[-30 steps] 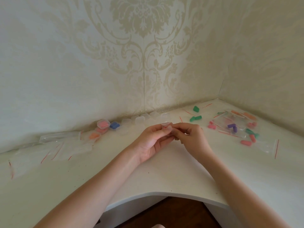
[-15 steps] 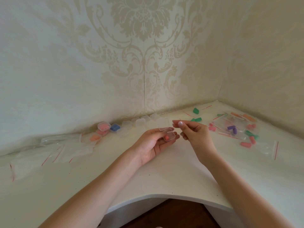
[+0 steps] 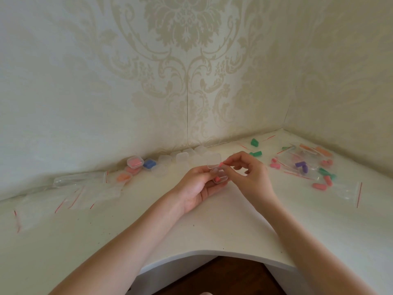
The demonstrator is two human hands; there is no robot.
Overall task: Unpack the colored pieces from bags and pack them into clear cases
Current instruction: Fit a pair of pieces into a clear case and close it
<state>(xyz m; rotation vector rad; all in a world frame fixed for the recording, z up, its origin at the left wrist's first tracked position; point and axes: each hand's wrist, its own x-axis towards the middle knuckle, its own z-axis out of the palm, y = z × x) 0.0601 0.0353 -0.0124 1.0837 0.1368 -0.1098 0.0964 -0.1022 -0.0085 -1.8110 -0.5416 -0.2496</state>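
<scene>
My left hand (image 3: 198, 186) holds a small clear case (image 3: 219, 176) with its lid (image 3: 213, 161) swung up; one pink piece lies inside it. My right hand (image 3: 248, 170) pinches a second pink piece (image 3: 221, 165) at its fingertips, just above the case's open mouth. Loose pink, green and purple pieces (image 3: 302, 166) lie scattered at the right among clear bags. A row of empty clear cases (image 3: 182, 157) stands along the wall behind my hands.
Filled cases, pink (image 3: 134, 162), blue (image 3: 150, 163) and orange (image 3: 124, 177), sit at the left by the wall. Empty red-striped bags (image 3: 85, 192) lie flat further left. The white corner desk (image 3: 212, 226) has a curved cut-out front edge.
The case's lid has been opened. One pink piece now lies in the case, and my right hand has brought another pink piece to its mouth.
</scene>
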